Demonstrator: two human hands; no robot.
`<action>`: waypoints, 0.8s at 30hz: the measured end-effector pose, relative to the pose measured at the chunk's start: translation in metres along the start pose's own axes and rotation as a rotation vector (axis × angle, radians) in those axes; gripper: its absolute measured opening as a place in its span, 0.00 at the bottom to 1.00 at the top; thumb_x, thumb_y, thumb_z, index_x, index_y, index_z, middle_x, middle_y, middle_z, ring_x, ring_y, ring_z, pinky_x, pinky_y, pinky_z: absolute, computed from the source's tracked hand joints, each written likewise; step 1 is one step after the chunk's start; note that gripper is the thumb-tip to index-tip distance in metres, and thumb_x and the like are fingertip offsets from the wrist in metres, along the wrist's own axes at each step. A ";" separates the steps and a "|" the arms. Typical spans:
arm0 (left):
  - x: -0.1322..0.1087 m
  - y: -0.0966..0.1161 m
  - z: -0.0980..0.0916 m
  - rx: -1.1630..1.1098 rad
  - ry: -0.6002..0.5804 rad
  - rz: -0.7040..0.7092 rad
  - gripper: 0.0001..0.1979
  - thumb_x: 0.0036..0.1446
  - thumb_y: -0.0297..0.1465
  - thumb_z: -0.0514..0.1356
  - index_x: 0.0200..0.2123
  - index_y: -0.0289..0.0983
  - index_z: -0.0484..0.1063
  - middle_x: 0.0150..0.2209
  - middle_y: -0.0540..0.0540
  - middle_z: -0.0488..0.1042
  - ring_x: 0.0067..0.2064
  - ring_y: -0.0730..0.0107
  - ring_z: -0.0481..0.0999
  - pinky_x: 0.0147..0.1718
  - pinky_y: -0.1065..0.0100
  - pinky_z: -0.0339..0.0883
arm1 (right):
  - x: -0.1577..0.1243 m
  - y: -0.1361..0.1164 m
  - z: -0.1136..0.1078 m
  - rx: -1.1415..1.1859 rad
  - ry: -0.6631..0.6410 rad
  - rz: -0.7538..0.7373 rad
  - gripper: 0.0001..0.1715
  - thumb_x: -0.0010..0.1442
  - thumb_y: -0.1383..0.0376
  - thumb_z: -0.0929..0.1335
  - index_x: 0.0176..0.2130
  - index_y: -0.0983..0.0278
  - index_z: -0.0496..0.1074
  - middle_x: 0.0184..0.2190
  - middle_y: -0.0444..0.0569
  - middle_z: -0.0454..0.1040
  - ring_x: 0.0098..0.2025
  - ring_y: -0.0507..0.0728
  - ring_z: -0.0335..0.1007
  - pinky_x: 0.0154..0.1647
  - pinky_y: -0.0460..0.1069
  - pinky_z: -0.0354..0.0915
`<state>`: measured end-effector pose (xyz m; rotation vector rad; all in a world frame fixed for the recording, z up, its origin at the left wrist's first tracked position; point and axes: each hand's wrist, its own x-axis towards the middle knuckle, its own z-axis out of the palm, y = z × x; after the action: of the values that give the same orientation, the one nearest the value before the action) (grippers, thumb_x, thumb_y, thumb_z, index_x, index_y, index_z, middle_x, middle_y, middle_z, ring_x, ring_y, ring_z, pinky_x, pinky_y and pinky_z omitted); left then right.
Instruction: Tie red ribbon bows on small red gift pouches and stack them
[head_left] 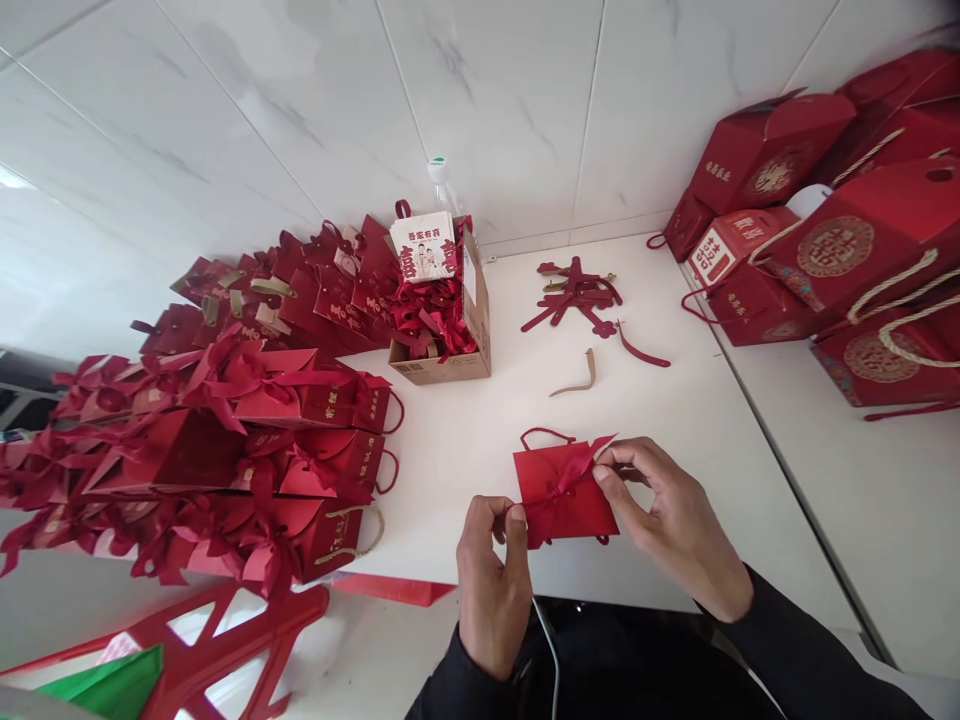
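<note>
A small red gift box [592, 512] with a cord handle sits at the table's front edge, between my hands. Across its top runs a dark red ribbon [568, 474] with a knot or bow in the middle. My left hand [493, 570] is closed, thumb and forefinger pinching the ribbon at the box's left side. My right hand [671, 510] pinches the ribbon's other end near the upper right corner, its remaining fingers curled. Beyond the box, a beige strap [576, 386] and a pile of dark red straps [574, 295] lie on the table.
At left stand rows of red boxes with ribbon bows [300, 460], with dark red bags [322, 275] behind. A cardboard box [442, 370] holds ribbons and a printed card [424, 247]. Larger red gift boxes [832, 245] are stacked at right. A red stool [247, 640] stands lower left.
</note>
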<state>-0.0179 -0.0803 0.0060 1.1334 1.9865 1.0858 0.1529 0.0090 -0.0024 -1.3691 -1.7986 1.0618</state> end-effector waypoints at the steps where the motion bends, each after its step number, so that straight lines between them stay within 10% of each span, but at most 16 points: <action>1: 0.000 0.001 -0.001 -0.004 -0.004 0.006 0.16 0.72 0.40 0.51 0.33 0.39 0.66 0.27 0.51 0.66 0.28 0.70 0.66 0.27 0.70 0.62 | 0.001 0.000 -0.001 0.001 -0.005 0.008 0.14 0.69 0.51 0.65 0.40 0.57 0.73 0.42 0.50 0.77 0.42 0.60 0.76 0.43 0.56 0.74; 8: 0.008 0.012 0.004 0.103 -0.007 0.297 0.11 0.68 0.32 0.56 0.52 0.40 0.67 0.52 0.38 0.69 0.55 0.57 0.70 0.52 0.56 0.68 | 0.015 -0.010 0.001 0.020 -0.026 0.052 0.20 0.67 0.47 0.67 0.50 0.54 0.75 0.53 0.52 0.74 0.52 0.63 0.74 0.40 0.54 0.75; 14: 0.019 0.018 0.024 0.239 0.027 0.381 0.08 0.61 0.23 0.60 0.42 0.39 0.73 0.50 0.40 0.70 0.54 0.54 0.69 0.51 0.52 0.69 | 0.029 -0.018 0.010 0.031 -0.033 -0.009 0.15 0.66 0.50 0.68 0.45 0.57 0.75 0.48 0.52 0.76 0.52 0.63 0.73 0.53 0.60 0.71; 24: 0.019 0.012 0.029 0.191 0.062 0.365 0.10 0.58 0.20 0.59 0.40 0.38 0.74 0.49 0.40 0.69 0.54 0.53 0.68 0.50 0.52 0.70 | 0.033 -0.022 0.007 0.010 -0.048 0.044 0.11 0.67 0.55 0.65 0.37 0.58 0.71 0.37 0.49 0.79 0.42 0.63 0.76 0.32 0.54 0.70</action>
<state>0.0017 -0.0498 0.0006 1.6298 2.0126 1.1359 0.1281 0.0360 0.0139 -1.3937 -1.8024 1.1350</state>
